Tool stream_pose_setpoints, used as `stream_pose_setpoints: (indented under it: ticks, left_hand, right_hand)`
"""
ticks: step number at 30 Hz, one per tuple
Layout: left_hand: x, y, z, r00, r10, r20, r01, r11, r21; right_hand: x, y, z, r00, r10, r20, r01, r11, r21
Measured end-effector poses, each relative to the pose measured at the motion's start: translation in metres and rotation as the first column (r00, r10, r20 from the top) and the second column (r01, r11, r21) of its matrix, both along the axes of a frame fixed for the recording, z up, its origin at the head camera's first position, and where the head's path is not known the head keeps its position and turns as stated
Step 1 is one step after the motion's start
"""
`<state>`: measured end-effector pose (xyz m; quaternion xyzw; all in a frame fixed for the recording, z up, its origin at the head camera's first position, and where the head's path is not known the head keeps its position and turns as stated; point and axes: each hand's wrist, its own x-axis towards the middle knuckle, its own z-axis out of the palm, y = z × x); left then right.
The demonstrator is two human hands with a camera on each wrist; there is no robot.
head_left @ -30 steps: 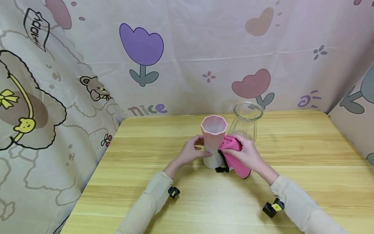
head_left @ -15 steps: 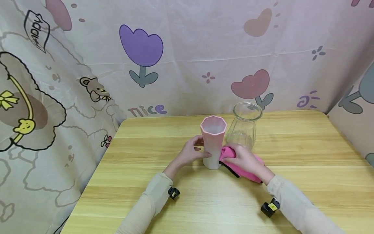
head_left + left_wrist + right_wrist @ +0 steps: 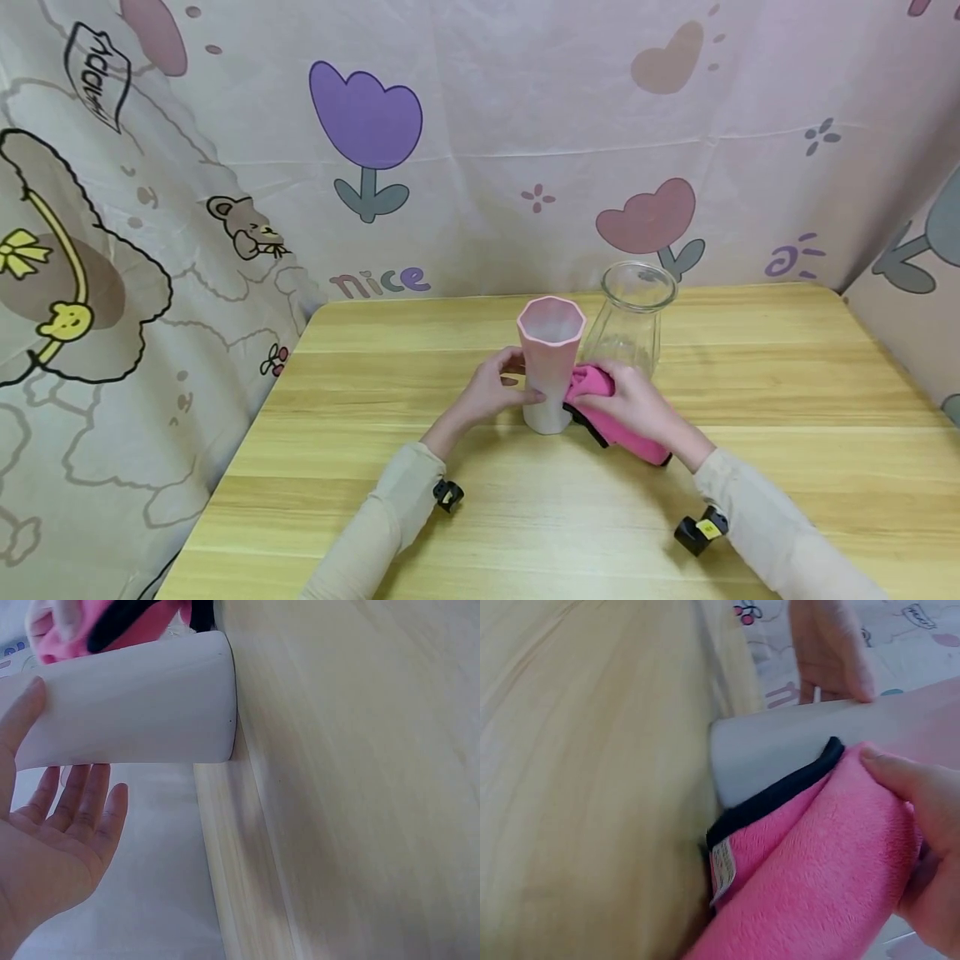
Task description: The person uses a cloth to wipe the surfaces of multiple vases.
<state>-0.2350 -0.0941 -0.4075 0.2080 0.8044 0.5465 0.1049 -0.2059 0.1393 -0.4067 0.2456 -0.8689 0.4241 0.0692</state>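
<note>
The right hand (image 3: 636,405) pinches pink cloth (image 3: 817,855), seemingly against the vase (image 3: 549,367).

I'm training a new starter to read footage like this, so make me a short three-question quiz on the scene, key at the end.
1. Multiple choice: what does the right-hand grip hold?
A) the clear glass vase
B) a pink cloth
C) the left sleeve

2. True or false: the pink-and-white vase stands upright on the wooden table.

3. Fill in the blank: the trim along the cloth's edge is ____.

Key:
1. B
2. True
3. black
</note>
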Motion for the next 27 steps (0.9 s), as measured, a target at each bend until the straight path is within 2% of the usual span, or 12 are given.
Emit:
stream_pose_setpoints:
  ticks: [6, 10, 13, 16, 20, 24, 26, 27]
  left_hand:
    - [0.014, 0.002, 0.027, 1.000, -0.013, 0.023, 0.013, 1.000, 0.000]
    - [0.015, 0.002, 0.028, 1.000, -0.010, 0.023, 0.010, 1.000, 0.001]
    - [0.015, 0.002, 0.029, 1.000, -0.008, 0.023, 0.008, 1.000, 0.002]
    - [0.016, 0.002, 0.030, 1.000, -0.006, 0.022, 0.006, 1.000, 0.003]
    - [0.015, 0.002, 0.027, 1.000, 0.001, 0.021, -0.001, 1.000, -0.005]
    - [0.009, 0.003, 0.014, 0.997, 0.031, -0.064, -0.037, 0.995, -0.092]
    - [0.008, 0.006, 0.010, 0.988, 0.075, -0.135, -0.097, 0.983, -0.158]
    - [0.009, 0.009, 0.008, 0.978, 0.108, -0.178, -0.142, 0.972, -0.187]
  right_hand:
    - [0.001, 0.001, 0.009, 0.996, -0.048, -0.072, 0.040, 0.993, -0.108]
    - [0.004, 0.000, 0.020, 0.992, -0.113, -0.054, 0.100, 0.974, -0.202]
    - [0.007, -0.001, 0.031, 0.988, -0.156, -0.004, 0.148, 0.944, -0.296]
    - [0.009, -0.002, 0.042, 0.983, -0.180, 0.030, 0.177, 0.895, -0.409]
    - [0.013, -0.001, 0.051, 0.978, -0.204, 0.047, 0.200, 0.837, -0.510]
    - [0.016, 0.004, 0.051, 0.972, -0.230, 0.045, 0.219, 0.823, -0.524]
    - [0.016, 0.008, 0.049, 0.969, -0.243, 0.042, 0.228, 0.821, -0.524]
    - [0.016, 0.010, 0.047, 0.967, -0.251, 0.041, 0.235, 0.820, -0.521]
